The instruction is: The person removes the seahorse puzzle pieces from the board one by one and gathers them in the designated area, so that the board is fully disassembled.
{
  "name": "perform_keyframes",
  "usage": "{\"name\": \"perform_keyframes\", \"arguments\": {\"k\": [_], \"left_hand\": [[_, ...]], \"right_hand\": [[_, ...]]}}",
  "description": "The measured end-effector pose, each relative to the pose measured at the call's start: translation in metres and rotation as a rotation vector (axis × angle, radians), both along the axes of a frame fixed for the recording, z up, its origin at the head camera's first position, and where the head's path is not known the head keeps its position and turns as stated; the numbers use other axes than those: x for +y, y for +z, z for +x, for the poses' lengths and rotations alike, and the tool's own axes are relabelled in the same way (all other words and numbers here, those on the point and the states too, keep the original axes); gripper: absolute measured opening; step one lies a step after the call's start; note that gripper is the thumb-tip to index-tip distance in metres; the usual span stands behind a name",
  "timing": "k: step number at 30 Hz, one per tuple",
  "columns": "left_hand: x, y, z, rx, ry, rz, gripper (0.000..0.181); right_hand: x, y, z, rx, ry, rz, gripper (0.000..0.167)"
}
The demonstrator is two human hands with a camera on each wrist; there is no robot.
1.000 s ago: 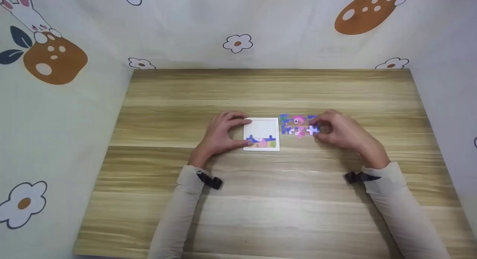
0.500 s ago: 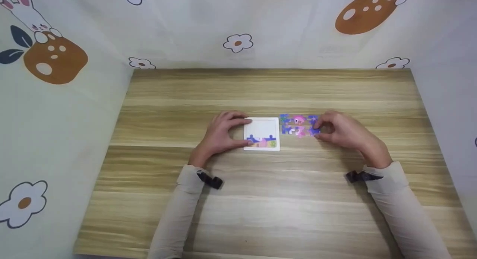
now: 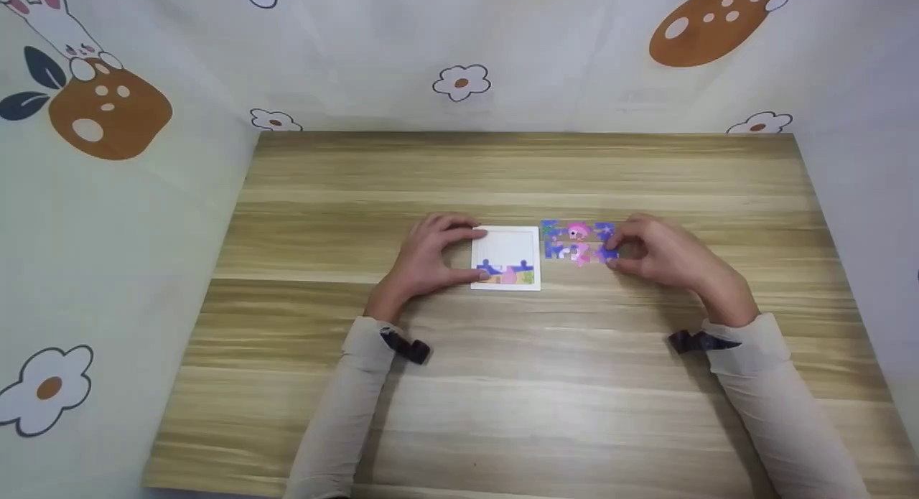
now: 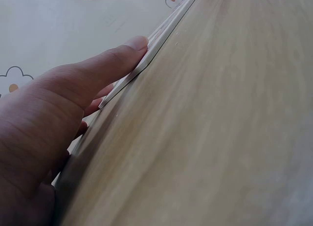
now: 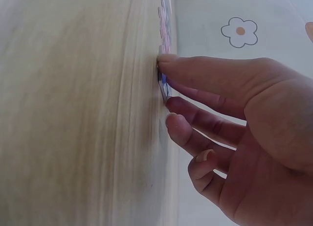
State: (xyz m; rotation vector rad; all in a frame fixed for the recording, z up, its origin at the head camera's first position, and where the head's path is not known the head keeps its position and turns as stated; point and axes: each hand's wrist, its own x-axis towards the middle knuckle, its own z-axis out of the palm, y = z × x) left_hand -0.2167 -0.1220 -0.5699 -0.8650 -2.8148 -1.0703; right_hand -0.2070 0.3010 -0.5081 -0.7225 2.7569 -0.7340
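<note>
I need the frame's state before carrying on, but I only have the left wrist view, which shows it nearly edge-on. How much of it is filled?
Observer: In the head view, the white frame has only a strip of fitted pieces along its near side.
Operator: And the loose ones, how do they lie?
Observer: The loose pieces lie in two rows, just right of the frame.
Operator: What's the right hand doing?
Observer: The right hand pinches the rightmost piece of the near row.
</note>
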Motion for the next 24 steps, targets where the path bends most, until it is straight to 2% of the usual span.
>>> {"name": "perform_keyframes", "arguments": {"k": [4, 16, 24], "left_hand": [[-0.001, 0.000, 0.000, 0.007, -0.006, 0.003, 0.072], [-0.002, 0.000, 0.000, 0.000, 0.005, -0.010, 0.073], [-0.001, 0.000, 0.000, -0.005, 0.002, -0.011, 0.073]], "right_hand": [[-0.001, 0.002, 0.001, 0.019, -0.001, -0.007, 0.020], [-0.012, 0.012, -0.003, -0.046, -0.044, -0.074, 0.022], [-0.027, 0.010, -0.004, 0.006, -0.023, -0.103, 0.018]]}}
